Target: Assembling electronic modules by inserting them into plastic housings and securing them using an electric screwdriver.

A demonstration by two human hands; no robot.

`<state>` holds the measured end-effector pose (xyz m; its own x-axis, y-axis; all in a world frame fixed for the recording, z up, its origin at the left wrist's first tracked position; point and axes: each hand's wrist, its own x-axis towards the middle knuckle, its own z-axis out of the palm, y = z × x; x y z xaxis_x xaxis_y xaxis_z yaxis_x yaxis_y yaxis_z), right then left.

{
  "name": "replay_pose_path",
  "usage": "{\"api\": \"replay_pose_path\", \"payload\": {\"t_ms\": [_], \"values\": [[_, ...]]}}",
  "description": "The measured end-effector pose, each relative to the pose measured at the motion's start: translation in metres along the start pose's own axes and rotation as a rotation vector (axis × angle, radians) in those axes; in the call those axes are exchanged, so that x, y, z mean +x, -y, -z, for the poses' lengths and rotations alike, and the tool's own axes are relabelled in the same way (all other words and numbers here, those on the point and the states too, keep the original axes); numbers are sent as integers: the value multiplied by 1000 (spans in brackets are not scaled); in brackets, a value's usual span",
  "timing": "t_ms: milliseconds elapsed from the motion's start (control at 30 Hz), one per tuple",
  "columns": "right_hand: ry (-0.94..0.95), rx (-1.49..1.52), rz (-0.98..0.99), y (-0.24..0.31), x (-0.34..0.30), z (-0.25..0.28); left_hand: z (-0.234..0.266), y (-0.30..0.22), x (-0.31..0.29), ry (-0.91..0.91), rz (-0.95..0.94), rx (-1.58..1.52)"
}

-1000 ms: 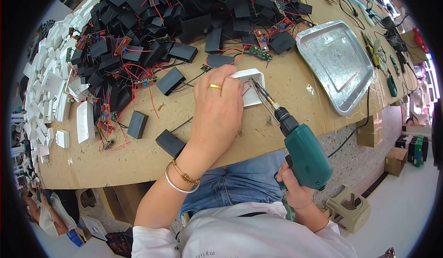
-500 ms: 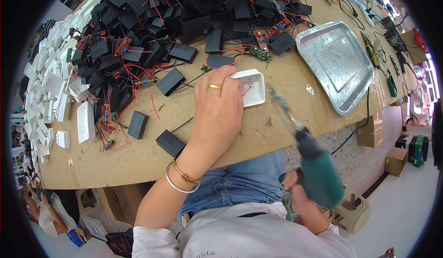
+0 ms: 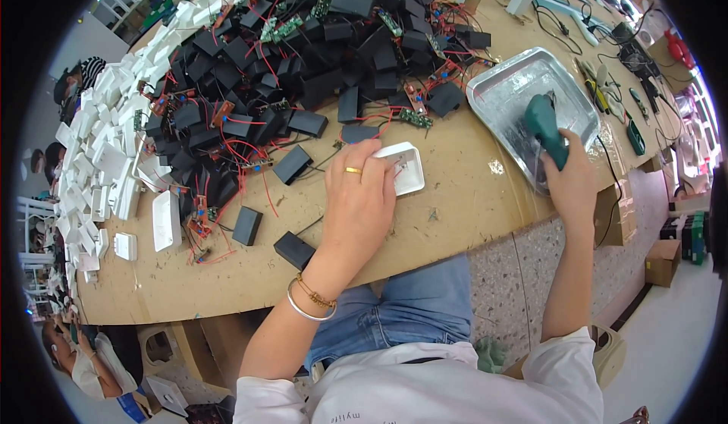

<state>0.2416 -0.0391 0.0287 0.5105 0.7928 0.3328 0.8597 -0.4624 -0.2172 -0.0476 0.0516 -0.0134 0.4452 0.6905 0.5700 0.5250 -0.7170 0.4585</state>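
My left hand is closed over the left side of a small white plastic housing, which lies open side up on the cardboard-covered table. Thin red wire shows inside the housing. At the right, my right hand grips the handle of a green cordless screwdriver. Its front end reaches over the shallow metal tray, and whether the tip touches the tray is hard to see.
A large heap of black boxes with red wires and circuit boards fills the table's far side. White plastic cases pile up at the left. Pliers and other hand tools lie right of the tray. Another person sits at lower left.
My right hand has swung the screwdriver from beside my lap, up and right, over the metal tray. My left hand stays on the white housing. The whole view has shifted slightly.
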Motion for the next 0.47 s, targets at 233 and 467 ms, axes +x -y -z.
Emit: {"api": "replay_pose_path", "payload": {"t_ms": [233,467], "values": [[-182,-42,240,8,-20,17,34,-17,5,144,-11,112],[-195,495,354,66,-79,-5,43,-1,5,453,253,-117]]}}
